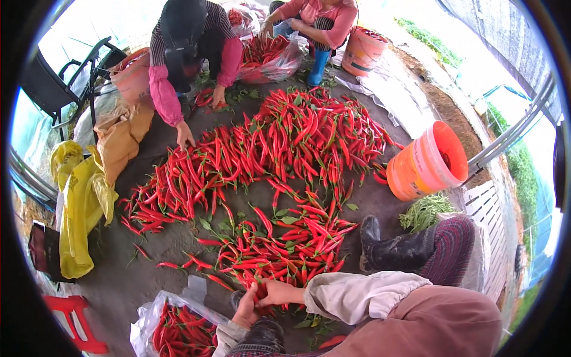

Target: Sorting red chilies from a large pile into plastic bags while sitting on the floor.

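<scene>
Close to my body, my left hand (246, 308) and my right hand (279, 293) meet at the near edge of a smaller pile of red chili peppers (285, 244). Both have curled fingers, and red pepper (262, 291) shows between them; how many peppers they hold is hidden. Left of my hands, an open clear plastic bag (143, 324) holds more red chili peppers (185, 333). Beyond the smaller pile, a long, larger heap of red chili peppers (309, 137) with green stems spreads over the dark ground sheet.
Across the heap, a co-worker in pink sleeves (165, 89) reaches into the peppers; another person (321, 24) sits behind beside a filled bag (267, 59). An orange bucket (416, 166) leans at right near green pods (427, 211). Yellow sacks (83, 208) and a red stool (77, 321) lie left.
</scene>
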The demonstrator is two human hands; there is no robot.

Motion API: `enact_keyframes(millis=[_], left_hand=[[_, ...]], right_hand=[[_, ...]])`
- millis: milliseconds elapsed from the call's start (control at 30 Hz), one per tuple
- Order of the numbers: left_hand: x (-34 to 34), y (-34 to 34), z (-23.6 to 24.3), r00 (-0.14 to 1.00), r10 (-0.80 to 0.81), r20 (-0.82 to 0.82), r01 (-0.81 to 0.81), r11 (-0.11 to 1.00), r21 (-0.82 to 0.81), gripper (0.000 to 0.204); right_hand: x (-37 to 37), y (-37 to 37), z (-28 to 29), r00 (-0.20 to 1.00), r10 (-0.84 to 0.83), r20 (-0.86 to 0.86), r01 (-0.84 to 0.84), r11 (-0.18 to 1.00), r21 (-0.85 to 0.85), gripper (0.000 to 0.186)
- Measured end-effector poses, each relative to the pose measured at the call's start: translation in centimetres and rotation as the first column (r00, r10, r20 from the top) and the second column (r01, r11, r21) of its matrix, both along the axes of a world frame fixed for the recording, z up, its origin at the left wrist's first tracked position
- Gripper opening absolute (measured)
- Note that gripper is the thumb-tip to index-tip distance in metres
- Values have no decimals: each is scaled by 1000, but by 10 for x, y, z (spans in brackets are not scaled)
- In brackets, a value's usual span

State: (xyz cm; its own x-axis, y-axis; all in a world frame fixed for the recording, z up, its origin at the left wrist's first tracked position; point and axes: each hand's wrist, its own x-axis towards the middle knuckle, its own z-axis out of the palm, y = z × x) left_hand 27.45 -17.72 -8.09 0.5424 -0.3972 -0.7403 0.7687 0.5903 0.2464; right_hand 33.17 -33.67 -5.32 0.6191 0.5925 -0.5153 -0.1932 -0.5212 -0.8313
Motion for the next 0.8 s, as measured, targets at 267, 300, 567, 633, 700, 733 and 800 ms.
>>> enact_keyframes(millis=[267, 300, 567, 633, 700, 733, 800], left_hand=[[9, -13, 0, 979, -134, 153, 116, 986, 124, 47], [4, -11, -10, 976, -145, 160, 126, 984, 123, 47], [-2, -9, -5, 895, -361, 263, 345, 933, 107, 59], [-1, -9, 10, 915, -289, 283, 289, 956, 41, 54], [-2, -5, 10, 907, -303, 292, 303, 952, 46, 55], [0, -5, 11, 899, -320, 299, 320, 946, 48, 56], [10, -6, 17, 876, -347, 335, 340, 937, 82, 55]], right_hand=[[-12, -6, 18, 948, -235, -216, 269, 952, 143, 73], [-12, -9, 21, 891, -257, -374, 324, 937, 130, 71], [-16, -34, 31, 894, -193, -403, 256, 961, 107, 53], [-17, -38, 34, 861, -205, -465, 289, 950, 117, 48], [-19, -43, 30, 823, -215, -526, 326, 937, 126, 43], [-21, -48, 19, 797, -244, -552, 367, 922, 123, 43], [-21, -66, 4, 758, -285, -587, 420, 901, 105, 50]])
